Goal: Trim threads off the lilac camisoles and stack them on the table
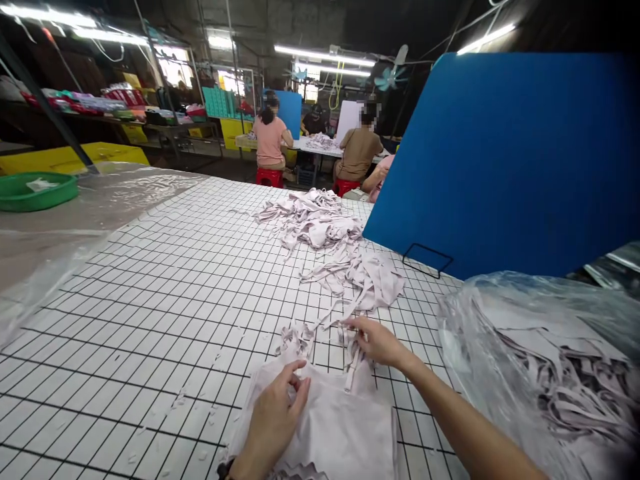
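A stack of pale pinkish-white strappy garments (pixel 345 423) lies flat in front of me, its thin straps bunched at the far edge. My left hand (pixel 275 413) rests over the left part of the stack, thumb and fingers apart, holding nothing. My right hand (pixel 380 341) is at the right-hand straps (pixel 351 370), index finger stretched toward them and the other fingers loosely bent. I see no clear grip on a strap. Beyond the hands, a loose heap of similar garments (pixel 320 223) trails toward me, with more straps and cloth (pixel 370 277) nearer.
The white table (pixel 150 293) has a black grid and small scraps. A blue board (pixel 510 160) stands at right behind a black wire holder (pixel 427 260). Below it is a clear plastic bag (pixel 480 333) of garments. A green basin (pixel 40 193) sits left; people work farther back.
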Demonstrator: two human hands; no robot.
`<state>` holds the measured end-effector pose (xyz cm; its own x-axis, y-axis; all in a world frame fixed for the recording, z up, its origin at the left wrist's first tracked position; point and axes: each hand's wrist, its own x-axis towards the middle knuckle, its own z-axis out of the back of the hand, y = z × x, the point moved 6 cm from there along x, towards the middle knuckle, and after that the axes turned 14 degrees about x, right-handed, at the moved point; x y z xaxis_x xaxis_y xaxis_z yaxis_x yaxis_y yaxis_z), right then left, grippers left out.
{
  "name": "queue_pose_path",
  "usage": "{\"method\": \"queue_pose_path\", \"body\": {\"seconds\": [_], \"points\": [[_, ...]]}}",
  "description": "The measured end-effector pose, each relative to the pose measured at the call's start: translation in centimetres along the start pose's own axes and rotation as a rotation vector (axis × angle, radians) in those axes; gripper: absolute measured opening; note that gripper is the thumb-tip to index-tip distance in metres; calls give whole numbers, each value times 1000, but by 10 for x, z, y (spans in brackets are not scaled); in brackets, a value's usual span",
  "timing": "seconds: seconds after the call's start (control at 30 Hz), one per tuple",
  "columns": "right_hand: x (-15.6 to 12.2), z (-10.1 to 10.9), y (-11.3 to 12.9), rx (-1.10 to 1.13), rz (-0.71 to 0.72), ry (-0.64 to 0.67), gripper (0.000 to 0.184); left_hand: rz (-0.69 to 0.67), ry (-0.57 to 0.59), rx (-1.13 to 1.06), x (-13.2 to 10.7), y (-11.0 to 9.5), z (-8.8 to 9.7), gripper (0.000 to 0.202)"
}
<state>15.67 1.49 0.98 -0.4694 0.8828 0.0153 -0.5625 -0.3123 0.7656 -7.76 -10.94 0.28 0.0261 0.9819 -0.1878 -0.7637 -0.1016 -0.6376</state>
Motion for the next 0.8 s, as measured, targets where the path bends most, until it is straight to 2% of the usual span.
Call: {"method": "queue_pose_path", "body": {"seconds": [0.07, 0.13, 0.17, 0.23, 0.3, 0.37, 0.43, 0.5, 0.53, 0.6, 0.63, 0.7, 0.77, 0.8], "points": [[7, 35, -23, -22, -152, -316, 39, -3, 6, -8, -1, -3, 0, 43], [10, 76, -54, -43, -402, -685, 38, -7, 9, -22, -2, -4, -1, 44], [11, 92, -69, -19, -528, -815, 42, -9, 10, -30, -2, -5, -2, 44], [20, 113, -89, 47, -637, -908, 42, -13, 24, -44, -2, -4, -3, 46], [32, 126, -95, 127, -620, -908, 32, -12, 25, -55, -2, -3, -2, 48], [38, 131, -86, 194, -543, -917, 26, 1, 8, -81, 0, 1, 2, 50], [35, 126, -66, 240, -434, -938, 28, 25, -3, -141, 5, 4, 7, 53], [26, 108, -37, 280, -274, -887, 27, 42, 25, -235, 12, 4, 11, 54], [21, 93, -18, 311, -142, -796, 26, 43, 46, -288, 17, 1, 13, 55], [9, 50, 15, 326, 39, -467, 18, 25, 91, -380, 30, -8, 16, 55], [0, 29, 27, 301, 73, -336, 13, 13, 106, -407, 37, -14, 17, 55], [-21, -5, 41, 226, 76, -180, 7, -31, 137, -402, 52, -27, 17, 55], [-36, -23, 43, 167, 53, -101, 7, -77, 151, -325, 65, -37, 14, 56], [-40, -24, 41, 153, 33, -97, 8, -100, 142, -266, 70, -41, 11, 56]]}}
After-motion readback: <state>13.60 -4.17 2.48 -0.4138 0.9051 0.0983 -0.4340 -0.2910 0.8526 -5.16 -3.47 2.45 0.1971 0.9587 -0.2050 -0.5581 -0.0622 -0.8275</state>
